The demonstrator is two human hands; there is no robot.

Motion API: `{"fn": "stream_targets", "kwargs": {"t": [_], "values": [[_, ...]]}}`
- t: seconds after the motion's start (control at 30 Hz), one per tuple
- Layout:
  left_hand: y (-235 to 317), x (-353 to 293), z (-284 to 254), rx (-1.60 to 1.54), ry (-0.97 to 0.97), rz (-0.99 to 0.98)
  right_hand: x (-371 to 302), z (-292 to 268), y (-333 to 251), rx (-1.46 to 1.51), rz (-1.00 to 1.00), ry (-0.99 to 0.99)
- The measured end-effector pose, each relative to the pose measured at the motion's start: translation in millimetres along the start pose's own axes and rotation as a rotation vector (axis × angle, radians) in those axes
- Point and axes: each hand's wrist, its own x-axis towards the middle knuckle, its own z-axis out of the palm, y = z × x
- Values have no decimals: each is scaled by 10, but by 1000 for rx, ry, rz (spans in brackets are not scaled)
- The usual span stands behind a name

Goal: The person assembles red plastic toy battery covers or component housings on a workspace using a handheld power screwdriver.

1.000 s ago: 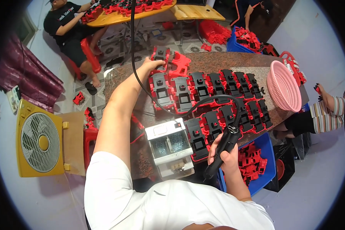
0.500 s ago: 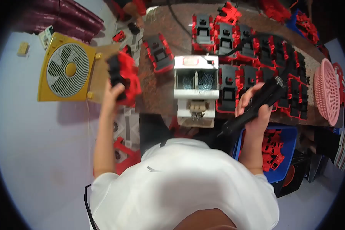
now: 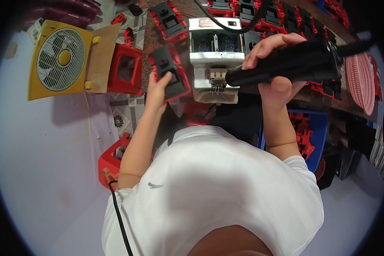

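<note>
My left hand (image 3: 158, 91) grips a red and black plastic part (image 3: 168, 64) by its near end, thumb on the dark face, held just left of the white screw feeder (image 3: 217, 56). Wrapped around a black electric screwdriver (image 3: 292, 64) is my right hand (image 3: 277, 88). The screwdriver lies nearly level, its nose at the feeder's front outlet; whether it touches is hard to tell. Small screws (image 3: 228, 44) show through the feeder's window. Another such part (image 3: 168, 19) rests on the table behind the one in my left hand.
Rows of similar red and black parts (image 3: 271, 19) cover the table behind and right of the feeder. A black cable crosses above it. A pink basket (image 3: 358, 85) stands at right, a blue bin (image 3: 320, 141) of red pieces below. Red stools (image 3: 126, 70) and a yellow fan (image 3: 59, 59) are left.
My left hand has brought its part rightward toward the feeder, dark face now up. The screwdriver has swung from a downward slant to nearly level, its nose now at the feeder. The view has shifted.
</note>
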Motion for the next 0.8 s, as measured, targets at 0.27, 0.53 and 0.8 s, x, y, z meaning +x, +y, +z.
{"fn": "stream_targets", "kwargs": {"t": [0.27,0.53,0.8], "values": [[-120,398,50,-120,79,98,-209,178,204,-292,85,-1],[2,481,-102,3,40,217,-500,216,306,-420,-20,-84],[-74,858,-245,196,-120,539,-429,220,274,-612,213,-87]]}}
